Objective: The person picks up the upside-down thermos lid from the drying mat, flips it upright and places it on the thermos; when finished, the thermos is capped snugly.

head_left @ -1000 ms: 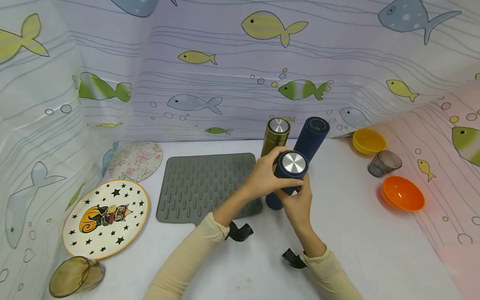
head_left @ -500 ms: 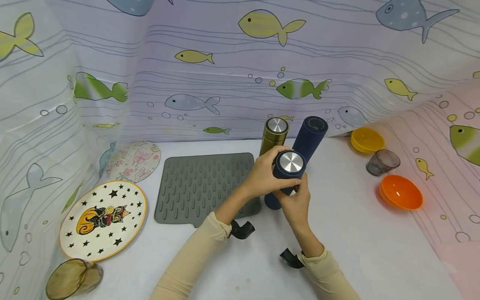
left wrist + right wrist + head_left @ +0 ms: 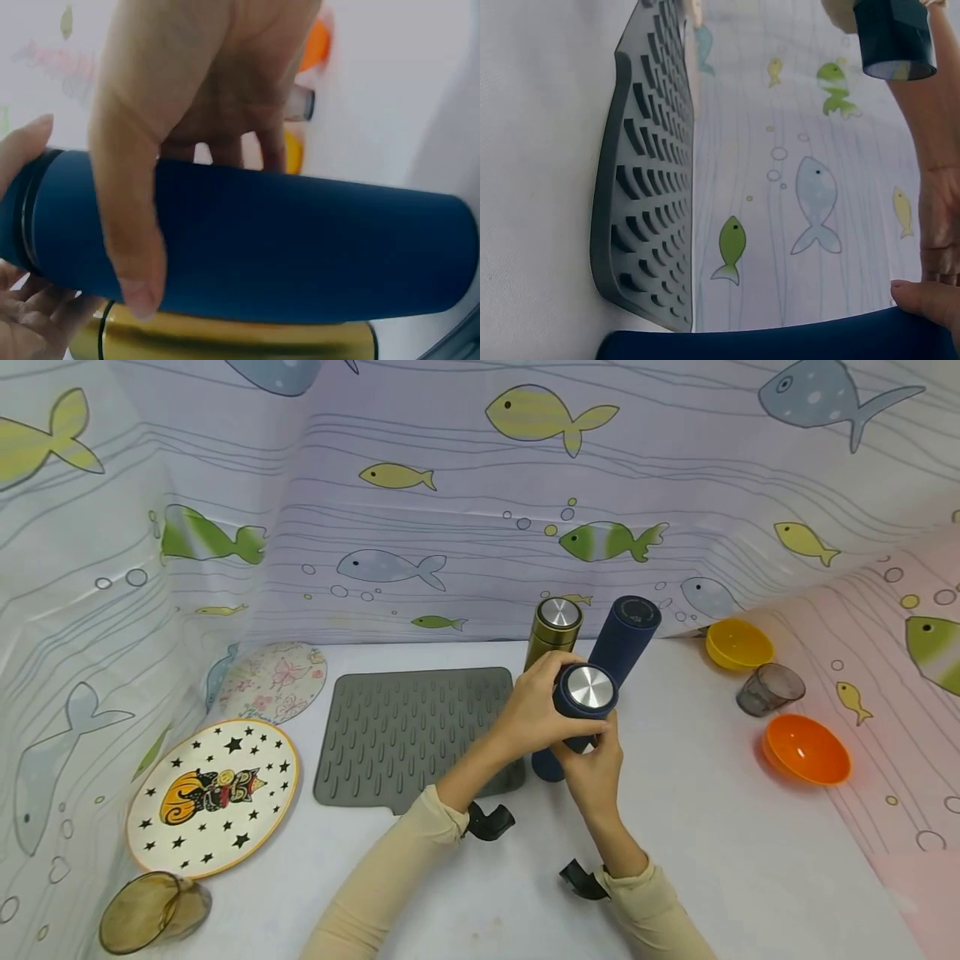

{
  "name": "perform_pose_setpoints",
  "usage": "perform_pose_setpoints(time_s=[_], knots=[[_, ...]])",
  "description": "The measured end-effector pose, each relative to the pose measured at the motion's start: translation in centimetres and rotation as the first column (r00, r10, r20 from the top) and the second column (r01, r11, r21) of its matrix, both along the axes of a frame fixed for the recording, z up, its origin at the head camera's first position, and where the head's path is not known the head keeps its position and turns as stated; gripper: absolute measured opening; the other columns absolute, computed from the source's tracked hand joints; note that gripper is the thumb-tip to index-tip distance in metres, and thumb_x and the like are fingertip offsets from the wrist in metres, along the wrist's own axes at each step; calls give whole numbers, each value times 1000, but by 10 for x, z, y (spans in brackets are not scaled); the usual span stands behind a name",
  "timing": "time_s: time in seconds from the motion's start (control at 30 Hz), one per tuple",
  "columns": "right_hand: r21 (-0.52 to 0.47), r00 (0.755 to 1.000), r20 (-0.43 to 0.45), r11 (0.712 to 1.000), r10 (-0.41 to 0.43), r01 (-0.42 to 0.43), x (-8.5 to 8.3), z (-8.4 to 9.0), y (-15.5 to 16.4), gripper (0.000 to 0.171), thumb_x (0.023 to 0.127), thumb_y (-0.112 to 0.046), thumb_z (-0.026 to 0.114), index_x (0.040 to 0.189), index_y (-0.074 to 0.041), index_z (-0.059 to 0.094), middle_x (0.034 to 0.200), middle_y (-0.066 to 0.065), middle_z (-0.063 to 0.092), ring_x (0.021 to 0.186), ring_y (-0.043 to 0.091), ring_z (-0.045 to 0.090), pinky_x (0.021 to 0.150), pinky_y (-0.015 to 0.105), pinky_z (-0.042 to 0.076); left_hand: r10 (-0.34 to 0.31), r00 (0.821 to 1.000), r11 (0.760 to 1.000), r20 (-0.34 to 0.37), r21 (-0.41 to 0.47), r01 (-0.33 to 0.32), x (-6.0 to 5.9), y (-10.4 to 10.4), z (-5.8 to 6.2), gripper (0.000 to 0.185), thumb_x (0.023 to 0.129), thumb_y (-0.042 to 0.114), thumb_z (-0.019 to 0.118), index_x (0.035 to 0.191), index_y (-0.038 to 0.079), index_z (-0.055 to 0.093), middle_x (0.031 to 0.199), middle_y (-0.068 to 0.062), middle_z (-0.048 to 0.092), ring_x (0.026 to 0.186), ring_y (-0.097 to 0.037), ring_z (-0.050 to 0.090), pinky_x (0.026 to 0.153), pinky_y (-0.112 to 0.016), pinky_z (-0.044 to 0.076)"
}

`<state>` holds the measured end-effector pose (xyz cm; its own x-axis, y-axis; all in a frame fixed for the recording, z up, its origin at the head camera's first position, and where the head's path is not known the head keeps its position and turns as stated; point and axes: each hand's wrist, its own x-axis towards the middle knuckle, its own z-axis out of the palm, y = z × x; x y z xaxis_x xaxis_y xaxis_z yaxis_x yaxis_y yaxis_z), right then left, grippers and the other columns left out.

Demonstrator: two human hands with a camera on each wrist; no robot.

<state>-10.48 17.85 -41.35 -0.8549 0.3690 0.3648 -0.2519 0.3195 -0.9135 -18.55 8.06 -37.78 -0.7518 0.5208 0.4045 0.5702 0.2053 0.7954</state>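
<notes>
A dark blue flask (image 3: 577, 710) with a silver cap stands tilted at the middle of the white table. My left hand (image 3: 536, 710) grips its upper part from the left, just below the cap. From below, my right hand (image 3: 596, 764) holds the flask with the fingers curled round it. In the left wrist view my left hand (image 3: 172, 150) wraps the blue flask (image 3: 300, 247), thumb across its front. The right wrist view catches only my right thumb (image 3: 930, 296) on the flask (image 3: 780, 341). Right behind stand a gold flask (image 3: 553, 631) and a second navy flask (image 3: 626, 635).
A grey ribbed mat (image 3: 416, 731) lies left of the flasks. Further left are a star-patterned plate (image 3: 212, 793), a floral plate (image 3: 273, 681) and an amber glass (image 3: 153, 910). On the right sit a yellow bowl (image 3: 738, 642), a smoky cup (image 3: 768, 687) and an orange bowl (image 3: 806, 747).
</notes>
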Motion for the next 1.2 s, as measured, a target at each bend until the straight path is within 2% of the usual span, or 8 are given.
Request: perform_pose_setpoints(time_s=[0.17,0.3,0.47,0.7,0.83,0.97,1.1,1.2], knots=[[7,1000,-4,1000,-14,14,0,0,-1,67,78,8,78,135,9,45,130,31,56,123,44,54,100,63,44,-76,996,995,46,74,73,-2,-2,-5,74,71,17,89,134,5,53,128,-10,62,113,-21,62,94,-26,52],[11,1000,7,1000,-22,22,0,2,-2,67,77,5,80,135,8,47,128,30,57,121,42,55,99,60,45,-228,958,967,173,154,202,-10,-8,-6,73,74,7,84,140,7,52,136,-11,59,117,-19,61,96,-27,51],[14,1000,17,1000,-12,11,-1,2,-2,68,77,5,80,136,7,46,128,29,57,119,38,56,98,53,46,-294,925,953,241,145,265,-16,-11,-3,72,78,4,79,142,7,48,139,-11,55,119,-18,58,99,-30,50],[-17,998,58,1000,-10,11,-1,4,-2,59,77,11,76,129,10,48,121,28,59,112,28,57,95,44,48,-40,998,998,52,57,37,-1,0,-3,94,69,24,92,145,9,40,135,-9,52,122,-18,53,102,-31,46],[-23,999,48,1000,-9,11,-1,3,-3,59,78,13,73,130,10,46,125,31,57,117,38,56,99,56,46,50,998,988,-31,149,-45,4,4,-12,82,68,20,92,135,5,48,124,-12,62,112,-21,62,96,-28,51],[-18,999,40,1000,-5,6,1,3,-3,65,77,9,78,134,8,45,130,30,55,123,42,53,101,60,44,-78,997,986,-17,149,80,-3,-2,-10,72,73,15,89,134,3,53,127,-12,63,109,-18,64,93,-23,51],[-18,999,43,1000,6,-5,1,4,-3,69,77,6,80,135,7,44,131,28,56,124,38,53,102,55,43,-257,959,962,117,129,242,-12,-9,-3,69,78,8,82,140,7,51,141,-9,55,118,-17,59,98,-28,51],[-18,999,41,1000,8,-8,1,4,-3,66,77,6,80,133,9,45,128,28,57,121,38,55,100,50,44,-263,953,964,148,90,252,-13,-8,-2,77,78,10,83,145,10,45,149,-7,45,128,-17,50,105,-32,46]])
